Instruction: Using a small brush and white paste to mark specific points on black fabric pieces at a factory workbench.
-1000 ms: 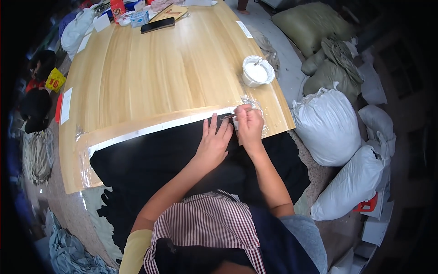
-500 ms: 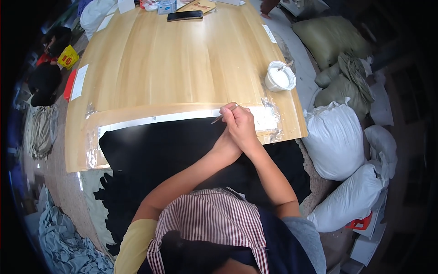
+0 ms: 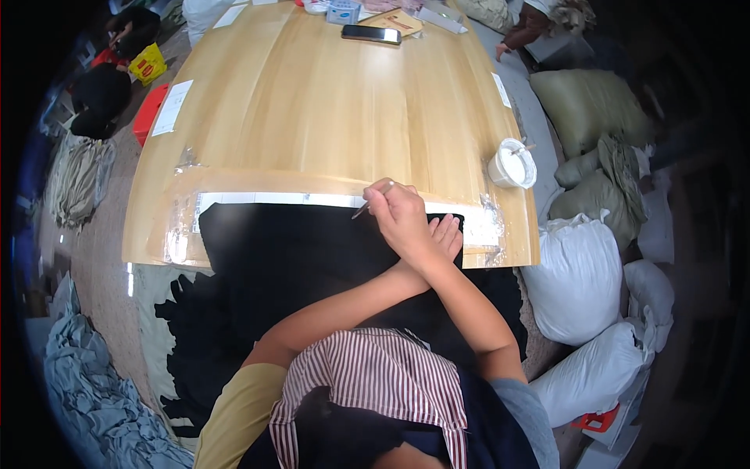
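Note:
Black fabric lies over the near edge of the wooden table and hangs down toward me. My right hand grips a thin pen-like stick, its dark tip pointing down near the fabric's far edge. I cannot make out whether the tip touches the cloth. Under the right wrist, my forearms cross. My left hand rests with fingers stretched on the black fabric near its right corner, holding nothing; part of its palm is hidden by the right arm.
A white tub of white paste with a stick in it stands at the table's right edge. A phone lies at the far end. White sacks stand right of the table. Printed white strips are taped along its near side.
My left hand, earlier mostly behind the right, now shows to its right, fingers spread on the cloth. The stick's tip points down more steeply. The whole view has shifted.

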